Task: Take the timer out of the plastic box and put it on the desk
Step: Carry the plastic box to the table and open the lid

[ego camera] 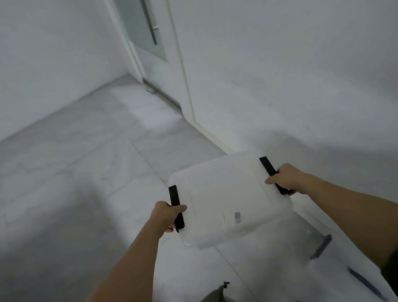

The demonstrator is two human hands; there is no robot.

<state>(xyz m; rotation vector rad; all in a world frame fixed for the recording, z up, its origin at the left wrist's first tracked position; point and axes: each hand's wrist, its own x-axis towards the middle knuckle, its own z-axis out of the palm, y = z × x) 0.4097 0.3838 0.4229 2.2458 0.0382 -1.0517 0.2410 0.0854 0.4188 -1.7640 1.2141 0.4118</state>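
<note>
A translucent white plastic box [225, 197] with a lid is held in front of me above the tiled floor. It has a black latch handle on each side. My left hand [167, 216] grips the left black latch [175, 198]. My right hand [284, 178] grips the right black latch [268, 167]. A small grey label shows on the lid near its front edge. The timer is not visible; the box contents are hidden by the cloudy lid. The picture is blurred by motion.
Another translucent box [342, 266] with grey latches lies on the floor at the lower right. A white wall [307, 64] runs along the right, with a door [145, 32] and frosted glass panel at the far end. Pale tiled floor [59, 179] spreads to the left.
</note>
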